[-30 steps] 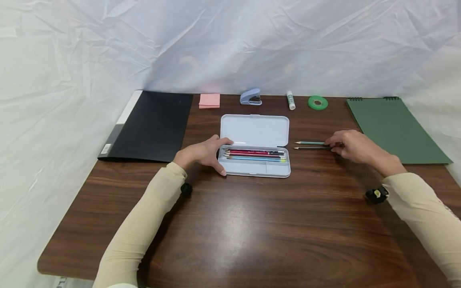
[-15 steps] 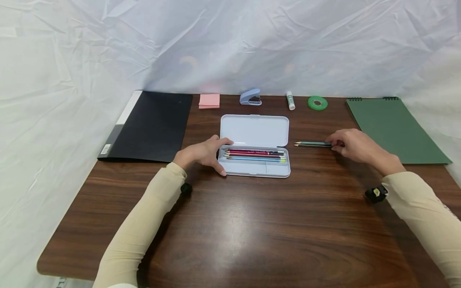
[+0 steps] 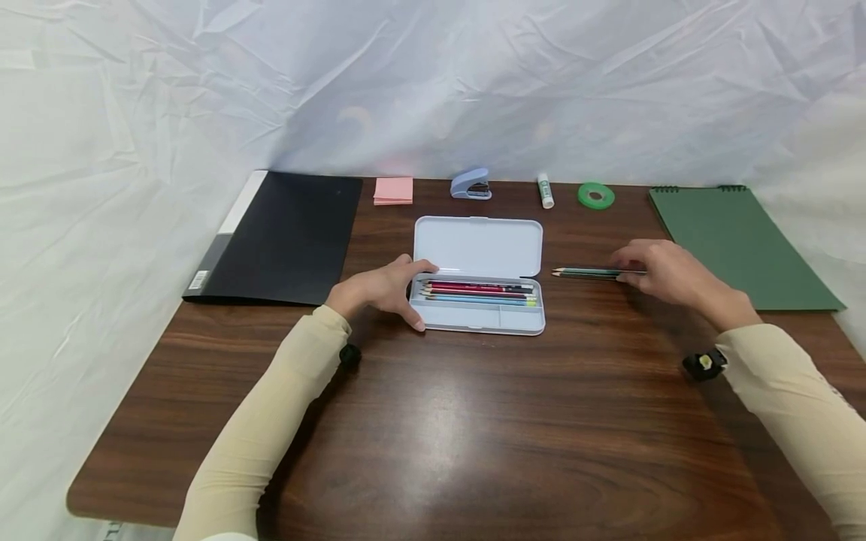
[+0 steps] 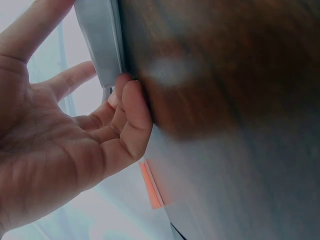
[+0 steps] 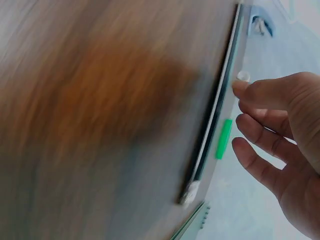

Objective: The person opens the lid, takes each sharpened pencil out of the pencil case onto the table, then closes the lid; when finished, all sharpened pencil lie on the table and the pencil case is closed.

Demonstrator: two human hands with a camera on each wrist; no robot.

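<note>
A pale pencil case [image 3: 463,315] lies with its lid [image 3: 477,246] folded back, several red, dark and blue pencils [image 3: 473,287] in its rear compartment. My left hand [image 3: 386,288] grips its left end, thumb at the front corner and index finger by the hinge. In the left wrist view the other fingers [image 4: 132,107] curl beside the case [image 4: 102,42]. Two dark green and black pencils [image 3: 585,272] lie side by side on the table, right of the case. My right hand [image 3: 659,270] hovers at their rear ends, its loosely bent fingers [image 5: 260,135] apart from the pencils [image 5: 217,100].
Along the back stand pink sticky notes [image 3: 393,190], a blue stapler [image 3: 470,184], a glue stick [image 3: 545,191] and green tape [image 3: 596,196]. A black folder [image 3: 284,237] lies left, a green spiral pad [image 3: 744,248] right, on the brown table [image 3: 528,436].
The two loose pencils, apart one second ago, came together side by side. My right hand then let go of them and rose slightly. The left hand stayed on the case.
</note>
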